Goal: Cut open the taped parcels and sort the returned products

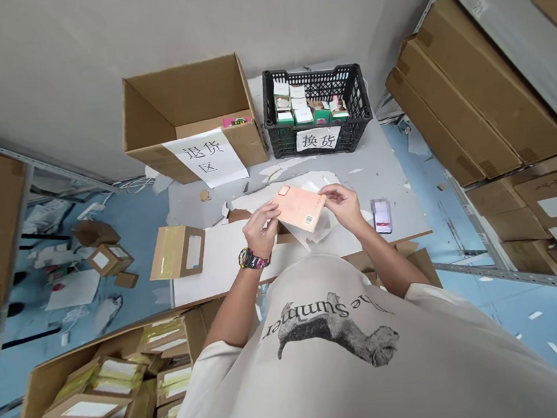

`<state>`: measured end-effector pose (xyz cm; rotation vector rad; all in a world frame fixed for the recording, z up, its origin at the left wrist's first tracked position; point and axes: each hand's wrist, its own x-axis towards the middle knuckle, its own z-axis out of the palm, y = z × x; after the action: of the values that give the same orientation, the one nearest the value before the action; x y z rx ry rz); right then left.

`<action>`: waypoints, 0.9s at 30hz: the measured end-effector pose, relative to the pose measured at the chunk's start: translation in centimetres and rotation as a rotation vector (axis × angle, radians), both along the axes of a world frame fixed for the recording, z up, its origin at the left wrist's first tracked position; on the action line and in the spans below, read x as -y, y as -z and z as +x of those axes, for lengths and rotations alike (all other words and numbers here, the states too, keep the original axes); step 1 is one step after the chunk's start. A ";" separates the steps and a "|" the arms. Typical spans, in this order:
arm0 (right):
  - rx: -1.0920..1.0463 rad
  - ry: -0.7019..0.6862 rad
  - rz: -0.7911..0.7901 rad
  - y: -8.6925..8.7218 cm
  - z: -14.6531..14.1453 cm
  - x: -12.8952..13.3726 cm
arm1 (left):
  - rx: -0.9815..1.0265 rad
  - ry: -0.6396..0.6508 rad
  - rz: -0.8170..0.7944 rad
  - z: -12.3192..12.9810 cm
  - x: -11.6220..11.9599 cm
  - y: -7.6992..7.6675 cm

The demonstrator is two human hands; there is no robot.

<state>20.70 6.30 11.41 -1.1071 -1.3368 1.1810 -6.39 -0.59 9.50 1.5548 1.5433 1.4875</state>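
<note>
Black plastic crate (282,143) beside the cardboard box (185,92) on the table (383,157) held small white and green boxes (298,109). My left grip (261,231) and right grip (343,207) were closed, pinching an orange envelope (298,208) above the table. Its long axis slanted from upper left to lower right, with the barcode (308,219) toward my right.

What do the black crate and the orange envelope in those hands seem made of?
The orange envelope looks like smooth matte paper, thin and slightly bent, perhaps coated. The black crate seems moulded plastic: even, dull, latticed walls.
</note>
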 end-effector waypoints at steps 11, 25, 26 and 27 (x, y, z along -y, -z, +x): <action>0.066 0.053 -0.026 -1.5 -2.9 2.6 | 0.134 -0.047 -0.075 -2.4 0.3 -2.8; -0.224 0.113 -0.475 -1.6 -8.3 2.5 | 0.607 0.148 -0.473 -4.7 -1.8 -0.8; -0.205 0.102 -0.468 -1.5 -8.5 2.4 | 0.595 0.161 -0.500 -5.0 -1.7 -0.6; -0.180 0.083 -0.462 -1.4 -8.7 2.3 | 0.586 0.162 -0.523 -5.2 -1.7 -0.4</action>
<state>12.04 4.04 12.82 -1.3271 -0.8924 1.5328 -11.61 1.11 9.91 0.8229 1.2757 1.1738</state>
